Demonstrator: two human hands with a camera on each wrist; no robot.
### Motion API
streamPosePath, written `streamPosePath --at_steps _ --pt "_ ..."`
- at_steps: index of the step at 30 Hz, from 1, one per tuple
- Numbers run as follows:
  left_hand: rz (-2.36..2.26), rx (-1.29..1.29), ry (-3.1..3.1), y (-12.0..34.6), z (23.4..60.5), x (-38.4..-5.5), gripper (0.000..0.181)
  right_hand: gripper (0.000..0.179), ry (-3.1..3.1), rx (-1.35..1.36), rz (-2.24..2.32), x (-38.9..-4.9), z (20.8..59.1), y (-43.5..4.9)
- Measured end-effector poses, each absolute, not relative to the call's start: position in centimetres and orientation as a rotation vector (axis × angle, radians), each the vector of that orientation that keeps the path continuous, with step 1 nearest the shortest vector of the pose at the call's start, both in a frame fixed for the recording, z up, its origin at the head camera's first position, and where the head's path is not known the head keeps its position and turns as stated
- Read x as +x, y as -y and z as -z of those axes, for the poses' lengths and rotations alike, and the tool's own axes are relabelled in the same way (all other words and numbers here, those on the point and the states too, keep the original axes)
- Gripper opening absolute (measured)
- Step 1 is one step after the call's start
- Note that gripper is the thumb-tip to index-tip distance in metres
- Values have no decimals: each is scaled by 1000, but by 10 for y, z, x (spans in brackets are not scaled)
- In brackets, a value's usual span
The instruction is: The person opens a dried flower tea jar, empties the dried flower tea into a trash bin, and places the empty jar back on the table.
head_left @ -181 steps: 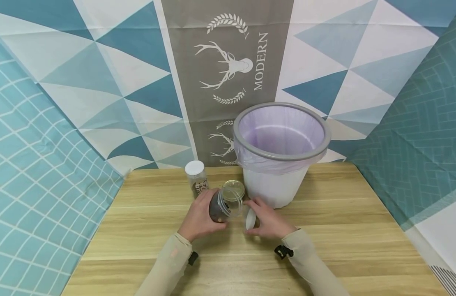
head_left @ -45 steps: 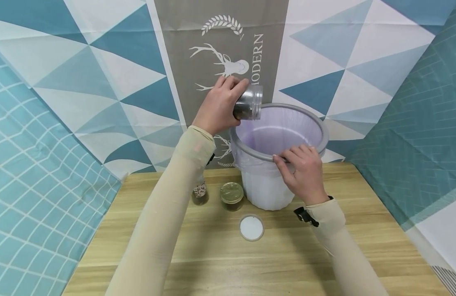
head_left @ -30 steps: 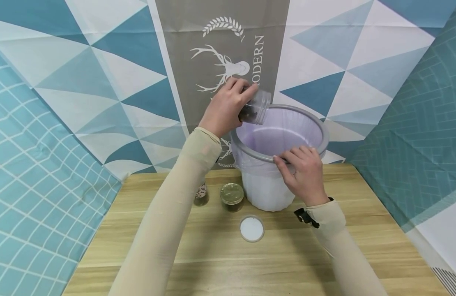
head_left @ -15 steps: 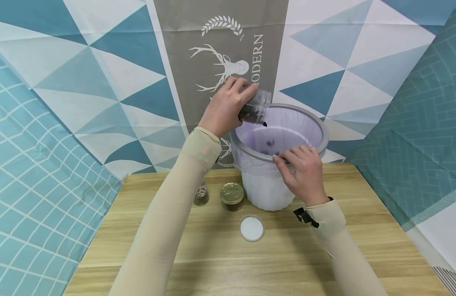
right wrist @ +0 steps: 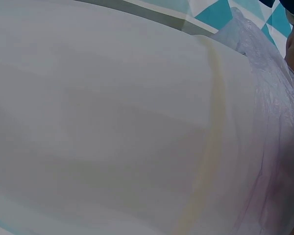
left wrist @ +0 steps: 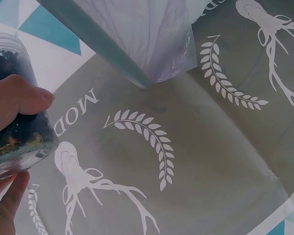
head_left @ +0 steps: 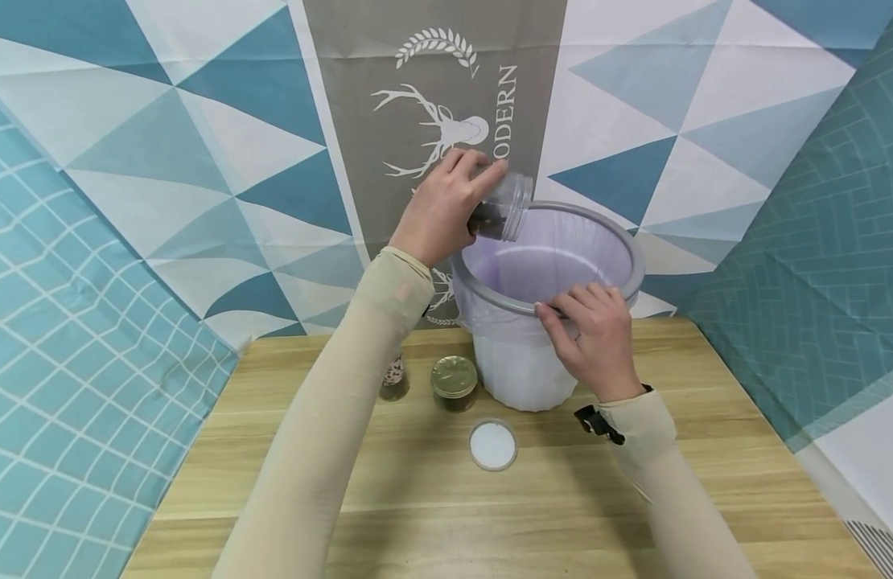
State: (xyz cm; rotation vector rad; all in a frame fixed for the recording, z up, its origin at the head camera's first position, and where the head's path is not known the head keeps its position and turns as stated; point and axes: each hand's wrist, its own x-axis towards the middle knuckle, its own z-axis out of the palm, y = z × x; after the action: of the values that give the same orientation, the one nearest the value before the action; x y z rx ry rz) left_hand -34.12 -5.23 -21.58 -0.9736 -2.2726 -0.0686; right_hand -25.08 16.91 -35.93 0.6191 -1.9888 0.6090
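My left hand [head_left: 442, 209] grips a clear jar [head_left: 506, 211] from the side, tipped with its uncovered mouth over the near-left part of the bin's opening. Dark bits, with some yellowish and brownish ones, fill part of the jar [left wrist: 19, 128] in the left wrist view. My right hand [head_left: 594, 338] holds the grey rim of the white bin [head_left: 526, 378], fingers over the edge. A thin purple bag [right wrist: 269, 117] lines the bin and hangs over its outside. On the table in front lies a round white lid [head_left: 492, 446].
A short jar with a gold lid [head_left: 454, 378] stands left of the bin. Beside it, a clear container with a speckled label [head_left: 394, 382] is partly hidden by my left forearm. Patterned cloth [head_left: 251, 161] hangs behind the wooden table [head_left: 446, 531].
The jar went from low over the table to the bin; the white lid left my right hand for the table. Half a second ago dark bits were falling; now none show in the air.
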Motion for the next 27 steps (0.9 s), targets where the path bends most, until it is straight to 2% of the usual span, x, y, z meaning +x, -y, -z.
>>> streamPosePath --at_steps 13,27 --pt "33 -1032 2148 51 221 -344 61 32 1989 619 -618 -250 359 -168" --pt "-7 -1025 2106 48 222 -345 54 32 1992 617 -616 -251 359 -169"
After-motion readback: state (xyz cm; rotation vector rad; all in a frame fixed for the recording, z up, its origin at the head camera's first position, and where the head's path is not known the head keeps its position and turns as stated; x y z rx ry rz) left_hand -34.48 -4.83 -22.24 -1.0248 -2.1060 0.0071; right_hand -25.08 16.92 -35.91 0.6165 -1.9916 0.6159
